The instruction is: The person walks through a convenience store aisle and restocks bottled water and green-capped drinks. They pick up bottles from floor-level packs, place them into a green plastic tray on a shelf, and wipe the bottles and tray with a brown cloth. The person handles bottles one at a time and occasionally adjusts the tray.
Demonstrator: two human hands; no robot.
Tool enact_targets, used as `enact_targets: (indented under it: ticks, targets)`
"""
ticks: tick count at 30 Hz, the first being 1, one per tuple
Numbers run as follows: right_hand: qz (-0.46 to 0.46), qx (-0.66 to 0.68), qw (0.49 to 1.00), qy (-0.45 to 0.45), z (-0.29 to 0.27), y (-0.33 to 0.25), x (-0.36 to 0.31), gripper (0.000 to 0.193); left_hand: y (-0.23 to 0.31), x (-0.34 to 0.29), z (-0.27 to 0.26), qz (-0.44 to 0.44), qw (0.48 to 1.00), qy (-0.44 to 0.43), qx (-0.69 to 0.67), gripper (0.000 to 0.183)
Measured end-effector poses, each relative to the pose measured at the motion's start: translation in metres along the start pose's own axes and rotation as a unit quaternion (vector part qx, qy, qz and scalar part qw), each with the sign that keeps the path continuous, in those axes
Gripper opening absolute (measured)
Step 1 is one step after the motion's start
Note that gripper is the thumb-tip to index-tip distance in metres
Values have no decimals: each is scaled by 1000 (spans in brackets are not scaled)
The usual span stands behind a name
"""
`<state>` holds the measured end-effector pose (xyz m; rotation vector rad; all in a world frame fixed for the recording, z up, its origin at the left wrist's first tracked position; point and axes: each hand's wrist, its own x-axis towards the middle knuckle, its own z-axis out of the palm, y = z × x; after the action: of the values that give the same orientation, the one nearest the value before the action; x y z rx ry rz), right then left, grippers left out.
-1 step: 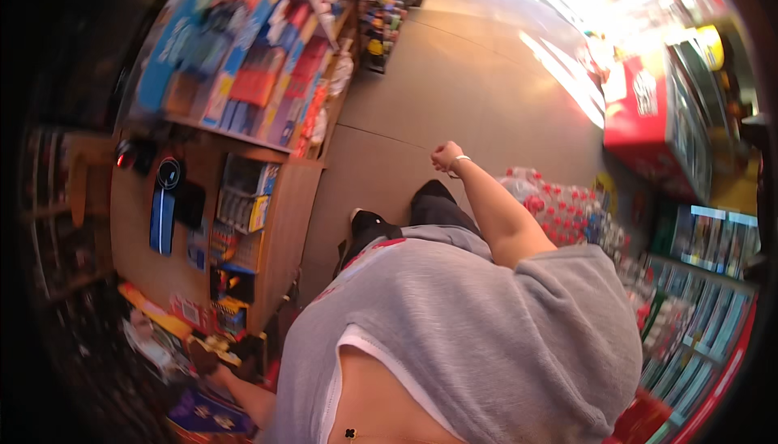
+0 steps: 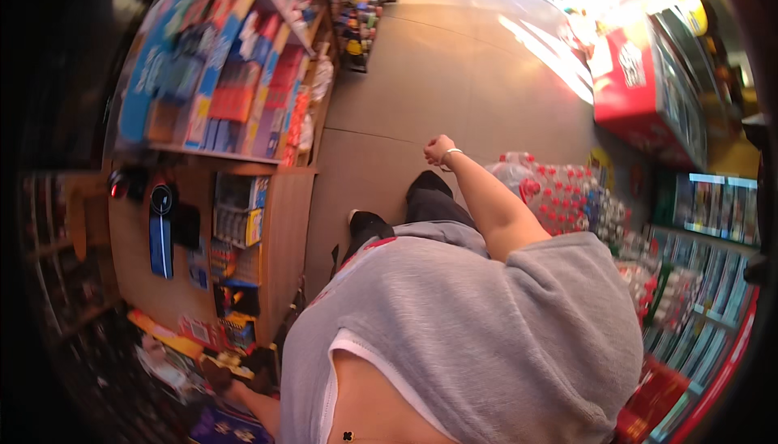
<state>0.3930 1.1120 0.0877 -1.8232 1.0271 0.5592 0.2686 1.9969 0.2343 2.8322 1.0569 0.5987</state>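
Head view: could clip red-capped bottles [image 2: 561, 194] by drifting right, with right hand [image 2: 438, 151] loosely curled, can't tell about left hand [image 2: 233, 389].

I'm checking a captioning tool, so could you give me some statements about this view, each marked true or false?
1. A pale bracelet circles the wrist of the right hand. True.
2. The right hand touches a shelf. False: it shows against the floor.
3. Red-capped bottles are to the picture's right of that hand. True.
4. The shirt is bright green. False: the shirt is grey.
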Motion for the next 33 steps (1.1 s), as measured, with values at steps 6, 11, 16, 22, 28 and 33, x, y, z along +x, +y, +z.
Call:
enact_targets:
  ticks: [6, 11, 16, 22, 28, 33]
  targets:
    - [152, 223, 949, 160, -62, 78, -10, 11, 211, -81, 58, 153, 969, -166, -103, 44]
    - [251, 366, 886, 138, -85, 190, 7, 11, 416, -143, 61, 267, 881, -347, -180, 37]
    - [371, 335, 859, 109, -145, 261, 26, 16, 589, -213, 35, 323, 800, -469, -190, 31]
    - [276, 408, 851, 180, -283, 295, 79, 22, 769, -296, 0, 371, 694, -597, -154, 23]
    - [138, 462, 828, 286, -410, 260, 109, 11, 956, -404, -15, 445, 565, -686, -112, 16]
    - [81, 487, 834, 246, -455, 215, 106, 17, 1115, -524, -8, 500, 420, -753, -80, 12]
